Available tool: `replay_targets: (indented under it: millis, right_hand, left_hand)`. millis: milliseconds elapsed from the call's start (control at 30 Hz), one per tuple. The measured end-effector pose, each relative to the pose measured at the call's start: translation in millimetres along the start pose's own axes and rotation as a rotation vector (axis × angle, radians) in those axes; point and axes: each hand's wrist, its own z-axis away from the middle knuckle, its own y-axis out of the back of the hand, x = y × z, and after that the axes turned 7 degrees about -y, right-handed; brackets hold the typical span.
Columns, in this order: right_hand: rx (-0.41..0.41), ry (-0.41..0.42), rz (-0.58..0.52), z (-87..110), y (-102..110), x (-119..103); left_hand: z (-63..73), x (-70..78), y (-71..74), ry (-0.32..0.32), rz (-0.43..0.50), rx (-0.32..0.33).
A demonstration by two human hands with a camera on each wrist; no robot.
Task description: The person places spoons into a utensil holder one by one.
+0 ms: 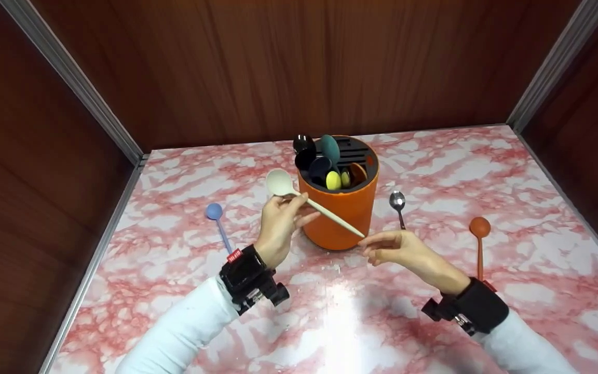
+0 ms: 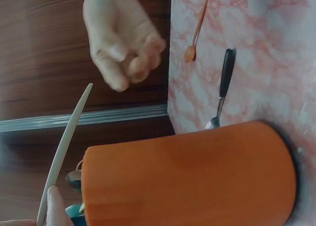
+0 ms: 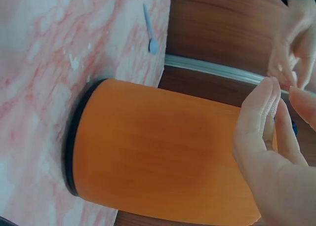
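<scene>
My left hand (image 1: 278,223) pinches a cream long-handled spoon (image 1: 330,214) between thumb and fingers, close to its bowl. The spoon is held tilted in front of an orange utensil holder (image 1: 338,226), bowl up to the left and handle sloping down right. My right hand (image 1: 408,254) is beside the handle's tip, fingers bent loosely and thumb apart from them. In the left wrist view a gap shows between that hand and the handle (image 2: 65,144). Several spoons, among them a teal spoon (image 1: 330,149) and a yellow spoon (image 1: 333,180), stand in the holder.
On the red-and-white marbled table lie a blue spoon (image 1: 214,211) at left, a metal spoon with a black handle (image 1: 397,200) right of the holder, and an orange-brown spoon (image 1: 479,227) farther right. Brown wood-grain panels (image 1: 278,67) enclose the back and sides.
</scene>
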Motion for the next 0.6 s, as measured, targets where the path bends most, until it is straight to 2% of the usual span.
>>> replay_targets:
  millis: [233, 400, 600]
  right_hand:
    - [0.010, 0.016, 0.004, 2.3, 1.1, 9.3]
    - [0.019, -0.008, -0.016, 5.6, 1.7, 14.1]
    - [0.017, -0.028, -0.014, 7.5, 3.4, 17.8]
  left_hand:
    - [-9.8, 14.9, -2.4, -0.060, 0.030, 0.020]
    - [-15.5, 28.2, -4.0, -0.099, 0.061, 0.050]
    - [-25.1, 39.7, -6.7, -0.170, 0.039, 0.092]
